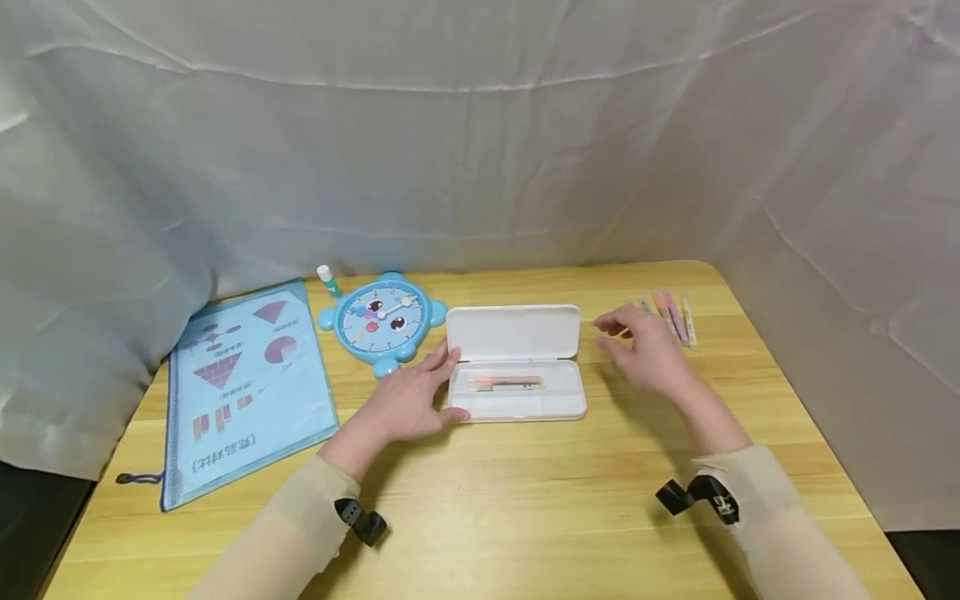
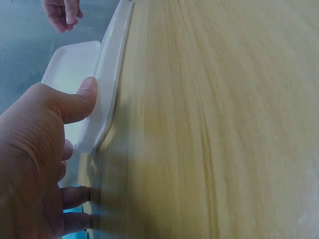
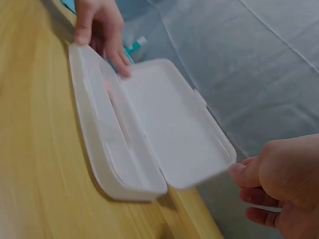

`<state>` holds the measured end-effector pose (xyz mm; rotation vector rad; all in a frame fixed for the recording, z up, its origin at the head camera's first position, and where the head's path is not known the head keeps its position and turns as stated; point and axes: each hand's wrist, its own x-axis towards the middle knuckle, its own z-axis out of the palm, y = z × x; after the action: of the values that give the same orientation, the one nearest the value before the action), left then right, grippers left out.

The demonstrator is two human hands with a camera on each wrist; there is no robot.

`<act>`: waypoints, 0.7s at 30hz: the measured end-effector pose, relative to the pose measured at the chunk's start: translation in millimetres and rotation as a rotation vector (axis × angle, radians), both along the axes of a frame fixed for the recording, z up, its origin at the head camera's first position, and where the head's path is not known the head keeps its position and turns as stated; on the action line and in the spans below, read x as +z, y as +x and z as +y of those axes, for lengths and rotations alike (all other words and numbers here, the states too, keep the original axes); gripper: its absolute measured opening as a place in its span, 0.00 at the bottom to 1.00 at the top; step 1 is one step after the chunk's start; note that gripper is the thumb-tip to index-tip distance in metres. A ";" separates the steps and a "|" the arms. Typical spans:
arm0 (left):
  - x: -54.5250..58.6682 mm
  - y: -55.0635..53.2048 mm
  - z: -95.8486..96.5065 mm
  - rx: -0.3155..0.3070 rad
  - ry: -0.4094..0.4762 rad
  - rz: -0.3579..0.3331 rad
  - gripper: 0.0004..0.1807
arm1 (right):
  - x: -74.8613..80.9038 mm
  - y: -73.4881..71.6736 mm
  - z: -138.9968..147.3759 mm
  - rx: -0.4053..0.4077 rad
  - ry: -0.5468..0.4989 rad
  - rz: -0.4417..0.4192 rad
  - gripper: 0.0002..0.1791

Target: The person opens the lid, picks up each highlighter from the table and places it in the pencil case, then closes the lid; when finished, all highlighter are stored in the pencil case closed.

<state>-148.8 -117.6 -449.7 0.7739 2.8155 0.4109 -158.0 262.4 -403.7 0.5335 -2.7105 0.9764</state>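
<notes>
At the far left of the wooden table (image 1: 525, 508), a blue zip folder (image 1: 251, 400) printed with dark shapes lies flat and slightly askew, its zipper pull (image 1: 140, 478) sticking out at the near left corner. Beyond its far right corner is a green glue stick (image 1: 328, 282) with a white cap, just beside a light blue toy clock (image 1: 382, 321) whose dial has a cartoon face. Next comes the left hand (image 1: 408, 400), just beside the clock, grasping the left end of a white pencil case (image 1: 487, 406), with its thumb on the near edge and its fingers toward the hinge side. The pencil case sits on the table between the two hands, its lid (image 1: 513, 332) raised at the back and its tray facing up. A few slim pens (image 1: 513, 382) lie lengthwise inside, in the back part of the tray; they are too small to count surely. To the right of the lid, the right hand (image 1: 648, 350) is released, its fingers loosely bent and grasping nothing, with the thumb and fingertips near the lid's right edge. Just past that hand, several colored pens (image 1: 675, 317) lie side by side on the table, partly hidden behind it.
</notes>
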 end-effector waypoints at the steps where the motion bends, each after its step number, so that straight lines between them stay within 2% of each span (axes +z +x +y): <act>1: 0.0 0.2 -0.4 -0.002 -0.001 0.002 0.56 | -0.4 -0.8 4.0 -0.013 -0.004 -0.009 0.12; 11: -0.9 -0.9 0.4 -0.008 -0.003 0.005 0.56 | -14.1 -7.6 42.7 -0.155 -0.045 -0.101 0.13; 21: -1.6 -1.3 -0.4 -0.006 -0.002 0.008 0.56 | -38.7 -11.4 61.3 -0.287 0.031 -0.140 0.14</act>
<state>-150.1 -118.0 -451.3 0.7847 2.8204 0.4045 -169.4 323.7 -442.4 0.0773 -2.8235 0.9256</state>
